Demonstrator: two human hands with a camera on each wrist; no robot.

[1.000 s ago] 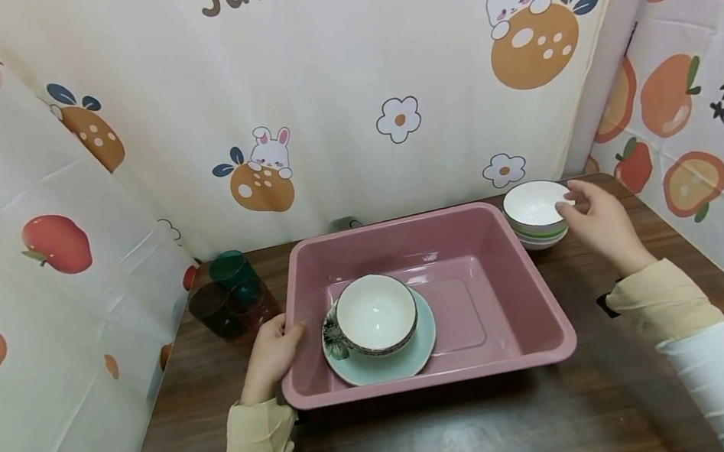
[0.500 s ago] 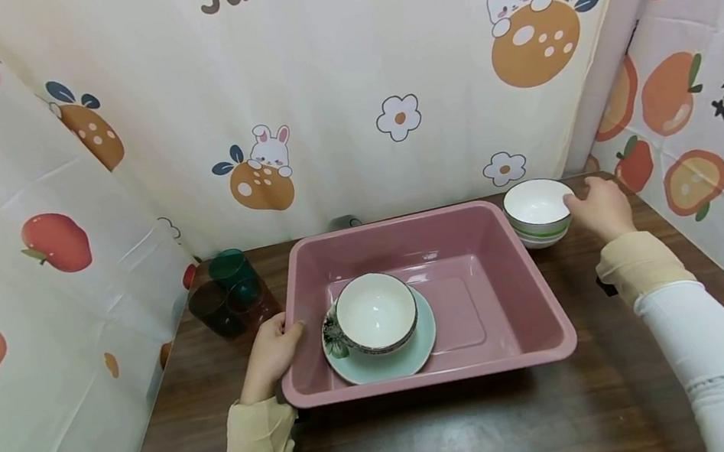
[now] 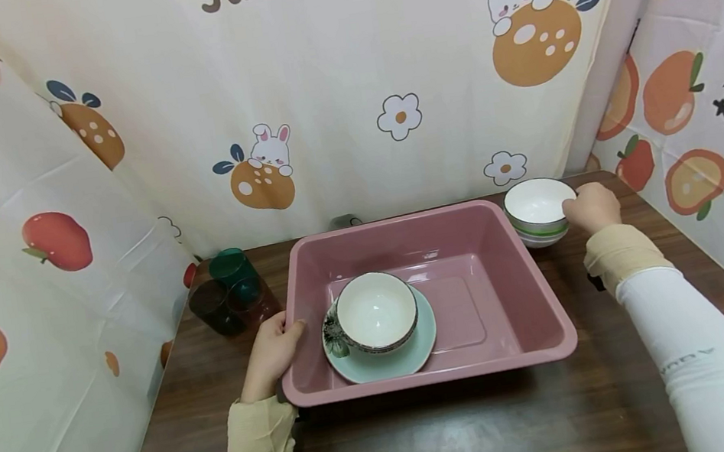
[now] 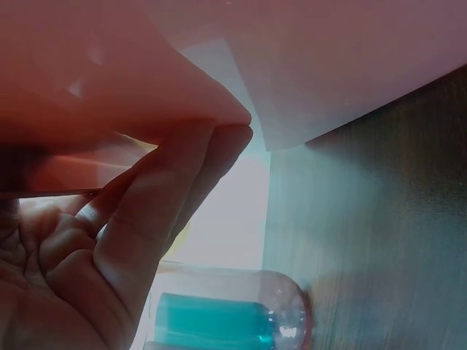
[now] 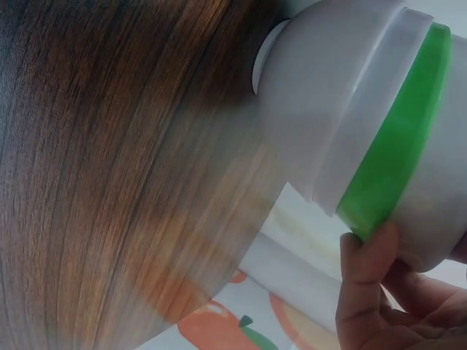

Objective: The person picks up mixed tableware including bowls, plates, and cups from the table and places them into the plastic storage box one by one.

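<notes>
My left hand (image 3: 274, 354) grips the left rim of a pink plastic basin (image 3: 518, 297), thumb on the rim and fingers under it. In the left wrist view, those fingers (image 4: 157, 197) press against the basin's outer side. Inside the basin a white bowl (image 3: 377, 311) sits on a pale green plate (image 3: 415, 354) with a dark leaf pattern. My right hand (image 3: 592, 207) pinches the right rim of the top white bowl (image 3: 535, 201) in a stack. In the right wrist view, a fingertip touches the green-banded bowl (image 5: 394, 138) just below; the thumb is mostly hidden.
Several tinted cups, including a green cup (image 3: 229, 266) and a dark cup (image 3: 214, 308), stand left of the basin. The stacked bowls are close to the basin's right back corner. Printed curtains (image 3: 340, 67) hang behind and at both sides of the wooden table (image 3: 433, 432).
My right hand has moved in to the bowl stack and its fingers have closed on the top bowl's rim. The left hand and basin stay in place.
</notes>
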